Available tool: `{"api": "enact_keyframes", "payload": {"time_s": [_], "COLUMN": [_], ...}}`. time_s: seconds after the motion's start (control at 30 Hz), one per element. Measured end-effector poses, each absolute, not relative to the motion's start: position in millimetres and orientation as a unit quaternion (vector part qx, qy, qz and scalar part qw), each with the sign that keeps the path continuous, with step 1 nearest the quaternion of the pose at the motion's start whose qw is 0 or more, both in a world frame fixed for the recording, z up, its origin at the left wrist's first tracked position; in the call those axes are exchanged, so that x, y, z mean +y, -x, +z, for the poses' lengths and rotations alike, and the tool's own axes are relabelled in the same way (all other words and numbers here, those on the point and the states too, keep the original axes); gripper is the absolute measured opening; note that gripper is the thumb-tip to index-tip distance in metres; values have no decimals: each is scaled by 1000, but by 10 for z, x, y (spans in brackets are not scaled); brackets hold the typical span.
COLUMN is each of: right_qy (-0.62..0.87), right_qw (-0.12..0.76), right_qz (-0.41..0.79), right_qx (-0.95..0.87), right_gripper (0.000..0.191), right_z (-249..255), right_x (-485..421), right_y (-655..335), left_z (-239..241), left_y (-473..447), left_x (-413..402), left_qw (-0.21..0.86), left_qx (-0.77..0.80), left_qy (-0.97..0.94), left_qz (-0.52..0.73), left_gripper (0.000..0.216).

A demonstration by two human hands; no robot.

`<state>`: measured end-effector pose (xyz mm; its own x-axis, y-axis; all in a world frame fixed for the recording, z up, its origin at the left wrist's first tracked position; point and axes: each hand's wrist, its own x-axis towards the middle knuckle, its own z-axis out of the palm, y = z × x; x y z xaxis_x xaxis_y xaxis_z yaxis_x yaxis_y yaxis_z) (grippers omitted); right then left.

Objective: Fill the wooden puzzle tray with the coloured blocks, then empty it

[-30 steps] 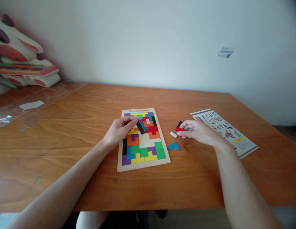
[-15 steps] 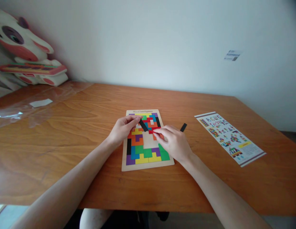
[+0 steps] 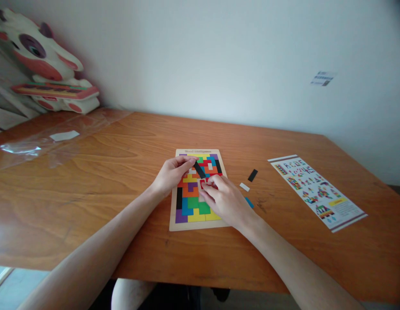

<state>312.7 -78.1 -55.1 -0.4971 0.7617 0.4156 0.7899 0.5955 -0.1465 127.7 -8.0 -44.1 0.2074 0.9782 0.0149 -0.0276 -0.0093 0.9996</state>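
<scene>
A wooden puzzle board point(image 3: 173, 224) lies on the table, filled with coloured block pieces around a bare patch near its middle. My left hand point(image 3: 174, 173) pinches a long black puzzle piece point(image 3: 199, 169), tilted above the board's upper half. Over the bare patch, my right hand point(image 3: 221, 193) is closed on a red puzzle piece point(image 3: 202, 184), partly hidden by the fingers. To the right of the board lie a loose black piece point(image 3: 252, 175), a small white piece point(image 3: 244, 187) and a blue piece point(image 3: 249, 202), the blue one partly covered by my right hand.
A printed pattern sheet point(image 3: 319, 193) rests on the table point(image 3: 148, 137) to the right. Clear plastic wrapping point(image 3: 35, 148) with a white paper slip point(image 3: 64, 135) lies at the left. A cow-shaped toy keyboard point(image 3: 54, 73) leans by the wall at the back left.
My right hand has moved down and left over the bare patch with the red piece. The white and blue loose pieces have come into view. The left hand still holds the black piece.
</scene>
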Motion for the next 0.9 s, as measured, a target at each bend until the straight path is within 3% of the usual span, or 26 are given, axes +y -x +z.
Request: {"api": "enact_keyframes", "payload": {"time_s": [0.5, 0.77, 0.9], "right_qy": [515, 534, 570], "right_qw": [174, 291, 311], "right_qz": [-12, 101, 86], "right_qx": [-839, -787, -755], "right_gripper": [30, 26, 24], "right_z": [-545, -524, -483], "right_x": [-758, -693, -593], "right_y": [-3209, -3363, -3603], "left_z": [-460, -447, -435], "left_y": [-1265, -1278, -1279], "left_x": [-73, -98, -104], "left_qw": [551, 541, 536], "left_qx": [438, 452, 463], "left_qy": [-556, -560, -560], "left_qz": [441, 435, 430], "left_gripper": [38, 38, 38]}}
